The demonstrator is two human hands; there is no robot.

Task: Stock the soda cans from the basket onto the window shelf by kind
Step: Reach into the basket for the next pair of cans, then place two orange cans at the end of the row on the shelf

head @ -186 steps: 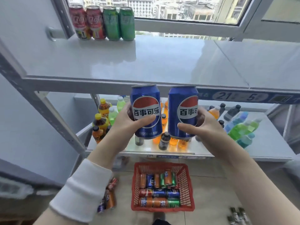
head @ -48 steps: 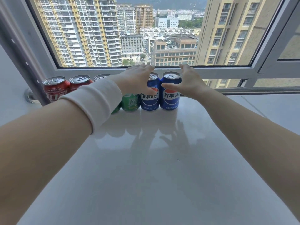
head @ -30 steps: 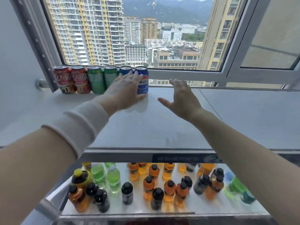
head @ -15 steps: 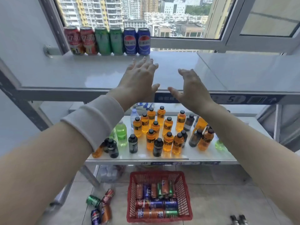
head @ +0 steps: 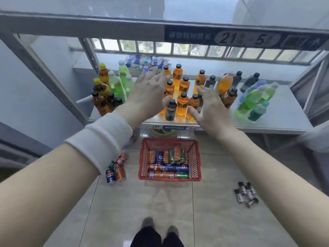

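Hands stretch forward, empty, palms down: the left hand (head: 149, 94) with a white wristband (head: 99, 139) on its forearm, the right hand (head: 210, 106) bare-armed, and both have their fingers (head: 156, 77) spread apart, gripping nothing. They hover in front of the lower shelf (head: 277, 120), which carries orange bottles (head: 182, 104), dark bottles (head: 170, 109) and green bottles (head: 249, 102). Below the hands, on the tiled floor (head: 178, 207), stands the red basket (head: 142, 164), with soda cans (head: 168, 164) lying in it, orange, blue, green and red mixed together. A few loose cans (head: 115, 170) lie on the floor just left of the basket, and small dark bottles (head: 246, 193) lie well apart to its right. Only the front edge of the window shelf (head: 89, 24) shows along the top, bearing a blue label strip (head: 240, 38).
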